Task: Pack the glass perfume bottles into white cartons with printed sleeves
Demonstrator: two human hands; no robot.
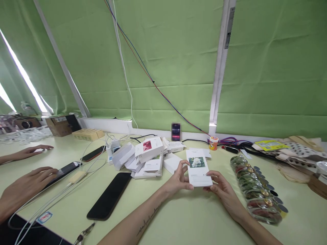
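Note:
A white cardboard box (198, 173) with a white flower picture is held upright, its top flap open. My left hand (180, 178) grips its left edge, thumb in front near the lower corner. On the other side, my right hand (221, 186) pinches the lower right corner. Left of my hands lies a heap of white boxes (149, 154), one bearing a red flower picture. To the right runs a row of clear, round packs (257, 190) with green and reddish contents, and dark discs (274, 193) lie beside it.
A black phone (109, 197) lies left of my forearm. Another person's hands (33, 182) rest at the far left, one on a phone. White cables (63, 190) cross there. An orange tub (213, 143) and a propped phone (176, 132) stand at the back, with fabric (301, 149) at right.

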